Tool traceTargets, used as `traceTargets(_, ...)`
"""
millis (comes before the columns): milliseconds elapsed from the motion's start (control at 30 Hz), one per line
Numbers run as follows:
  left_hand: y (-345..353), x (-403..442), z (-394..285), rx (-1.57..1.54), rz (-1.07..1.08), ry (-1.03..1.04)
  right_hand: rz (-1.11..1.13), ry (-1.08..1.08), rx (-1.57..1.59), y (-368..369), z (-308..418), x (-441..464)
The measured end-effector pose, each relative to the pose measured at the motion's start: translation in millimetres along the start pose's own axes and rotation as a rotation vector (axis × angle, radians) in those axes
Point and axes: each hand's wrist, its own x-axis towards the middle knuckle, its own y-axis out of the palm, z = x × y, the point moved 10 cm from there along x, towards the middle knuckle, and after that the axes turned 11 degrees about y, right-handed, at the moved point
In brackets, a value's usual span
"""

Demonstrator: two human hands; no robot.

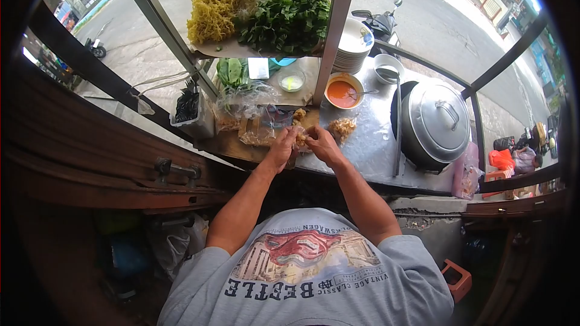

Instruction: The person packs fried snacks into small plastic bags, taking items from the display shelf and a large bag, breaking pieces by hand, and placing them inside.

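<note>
Both my hands meet above the front edge of the counter around a small clear plastic bag (301,139) with brown pieces in it. My left hand (281,148) holds the bag from the left, fingers closed. My right hand (324,146) pinches at its upper right side. Just right of my right hand, another clear bag of brown crispy food (342,128) lies on the metal counter. Behind my hands a brown piece (299,115) rests near the wooden board's edge. Crumpled clear plastic (257,130) lies to the left.
An orange-sauce bowl (342,92), stacked plates (355,42) and a large lidded pot (436,122) stand on the metal counter (377,145). Noodles (214,6) and chopped greens (290,18) fill the upper shelf. Frame posts (337,30) rise around the cart.
</note>
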Motion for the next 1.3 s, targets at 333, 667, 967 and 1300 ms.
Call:
traceTargets(333,7,-6,-22,0.285,0.04,0.074,-0.272,-0.141,-0.093,-14,24,-13)
traceTargets(667,-41,-11,-31,0.238,-0.281,0.087,-0.02,-0.068,0.412,-15,18,11)
traceTargets(967,-62,-17,-38,0.353,-0.385,0.114,-0.237,-0.327,-0.576,22,33,32)
traceTargets(1300,-51,-19,-38,-0.052,-0.346,0.068,-0.206,-0.262,-0.184,-11,55,-5)
